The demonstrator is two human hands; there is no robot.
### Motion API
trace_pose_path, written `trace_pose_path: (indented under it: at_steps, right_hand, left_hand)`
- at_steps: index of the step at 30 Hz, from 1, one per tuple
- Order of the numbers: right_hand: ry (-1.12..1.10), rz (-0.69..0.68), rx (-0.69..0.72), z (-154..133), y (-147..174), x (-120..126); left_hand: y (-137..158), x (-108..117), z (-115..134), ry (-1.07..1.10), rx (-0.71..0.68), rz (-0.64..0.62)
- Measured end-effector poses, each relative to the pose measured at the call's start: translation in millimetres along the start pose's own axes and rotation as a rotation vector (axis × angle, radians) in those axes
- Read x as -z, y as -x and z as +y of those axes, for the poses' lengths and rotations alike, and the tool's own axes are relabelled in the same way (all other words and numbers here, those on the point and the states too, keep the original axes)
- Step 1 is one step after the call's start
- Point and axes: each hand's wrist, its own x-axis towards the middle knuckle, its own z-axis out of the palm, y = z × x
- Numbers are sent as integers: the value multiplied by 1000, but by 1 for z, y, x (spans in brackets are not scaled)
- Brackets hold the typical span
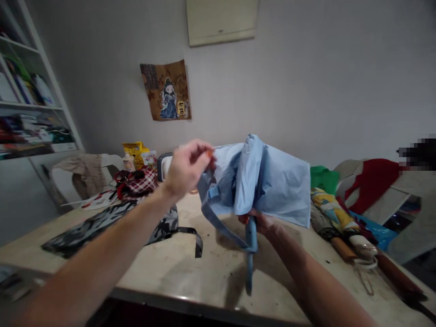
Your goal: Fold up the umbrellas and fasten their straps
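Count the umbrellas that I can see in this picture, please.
3. A light blue umbrella is held above the table by the left hand and right hand. A camouflage one lies left, a patterned one right. More may be hidden.

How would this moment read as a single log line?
left hand: pinching canopy edge | right hand: gripping light blue umbrella underneath | umbrella above table | strap hanging

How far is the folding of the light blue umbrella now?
Done: the light blue umbrella is collapsed, its cloth gathered in loose folds. In hand: the right hand grips it from below near the handle, and the left hand pinches a fold of the cloth at the top. Left: the folds look uneven, and the strap hangs loose, not wrapped.
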Motion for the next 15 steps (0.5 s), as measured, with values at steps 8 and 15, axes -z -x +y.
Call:
trace_pose_path:
  at_steps: [8,15]
  right_hand:
    - [-172,41,36,-15,-7,-1]
    - [-206,21,-1,-14,-13,4]
  left_hand:
    - [109,-60,-106,244,584,10]
    - [71,-86,-105,1,288,169]
